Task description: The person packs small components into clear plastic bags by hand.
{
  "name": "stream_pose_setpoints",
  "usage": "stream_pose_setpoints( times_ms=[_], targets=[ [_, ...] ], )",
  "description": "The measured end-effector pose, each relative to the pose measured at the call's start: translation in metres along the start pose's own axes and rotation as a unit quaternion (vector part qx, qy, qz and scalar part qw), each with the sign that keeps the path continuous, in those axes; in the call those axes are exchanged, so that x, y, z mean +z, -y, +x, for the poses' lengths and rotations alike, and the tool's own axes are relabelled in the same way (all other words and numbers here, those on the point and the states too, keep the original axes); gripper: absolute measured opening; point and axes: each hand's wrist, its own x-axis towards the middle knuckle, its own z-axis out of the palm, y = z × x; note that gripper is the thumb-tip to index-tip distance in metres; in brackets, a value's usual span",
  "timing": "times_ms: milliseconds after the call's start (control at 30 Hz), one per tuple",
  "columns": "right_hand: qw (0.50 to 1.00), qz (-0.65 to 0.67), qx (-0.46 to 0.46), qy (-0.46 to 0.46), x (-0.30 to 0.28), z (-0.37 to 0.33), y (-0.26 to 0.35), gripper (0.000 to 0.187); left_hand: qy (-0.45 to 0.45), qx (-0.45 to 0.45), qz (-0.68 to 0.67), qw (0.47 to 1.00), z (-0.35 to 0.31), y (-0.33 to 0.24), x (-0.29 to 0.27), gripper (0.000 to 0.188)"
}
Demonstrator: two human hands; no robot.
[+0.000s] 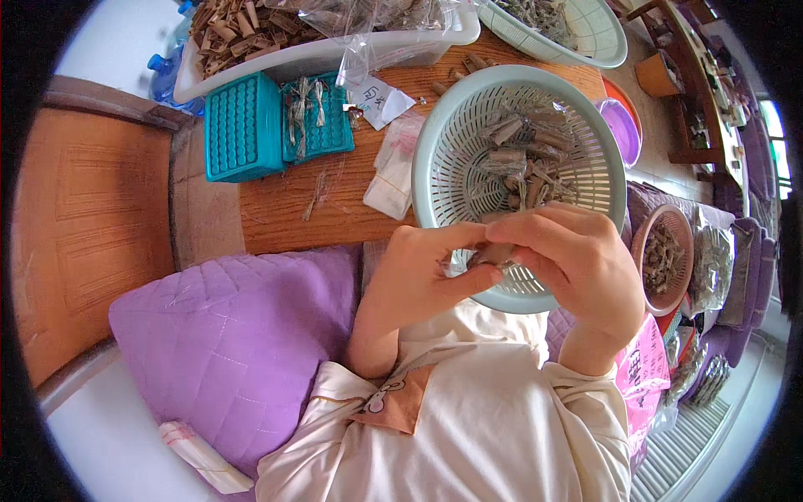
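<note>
My left hand point(418, 272) and my right hand point(577, 263) meet over the near rim of a round grey-green plastic basket point(435, 159). Between their fingertips is a small clear plastic bag point(493, 253) with something brownish in it, mostly hidden by the fingers. Both hands are closed on it, thumbs and forefingers pinching. Inside the basket lie several clear bags point(506, 161) filled with dried brown bark-like pieces. To the left of the basket, a stack of flat clear bags point(389, 192) rests on the wooden table.
Teal plastic racks point(242, 125) stand at the table's left, with bundled twist ties point(305, 109) on one. Behind is a white tub point(410, 46) of brown bark pieces. A pale green basket point(598, 33) is far right; a pink basket point(669, 293) of pieces sits right. Purple cushion point(226, 343) lies left.
</note>
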Motion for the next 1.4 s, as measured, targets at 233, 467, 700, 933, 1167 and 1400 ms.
stream_pose_setpoints(
  times_ms=[233,467,700,933,1167,1400],
  targets=[
    [0.997,-0.02,0.019,-0.076,0.016,0.002,-0.004,0.016,-0.006,0.003,-0.387,0.922,0.003,0.012,0.007,0.035],
    [0.992,0.099,-0.037,-0.066,0.034,-0.009,-0.03,0.023,-0.02,-0.001,-0.387,0.922,0.004,0.019,0.014,0.035],
    [0.917,0.353,0.133,-0.125,0.057,-0.023,-0.032,0.052,-0.13,0.019,-0.399,0.907,0.016,0.022,0.019,0.03],
    [0.943,0.25,0.201,-0.094,0.057,-0.017,-0.028,0.031,-0.184,0.07,-0.302,0.933,0.015,0.016,0.018,0.03],
    [0.969,0.124,0.162,-0.136,0.052,-0.015,-0.02,0.017,-0.329,0.169,0.032,0.928,0.011,0.01,0.014,0.032],
    [0.99,0.006,0.086,-0.115,0.052,-0.014,-0.006,0.027,-0.29,0.334,0.262,0.858,0.006,0.01,0.004,0.026]
  ],
)
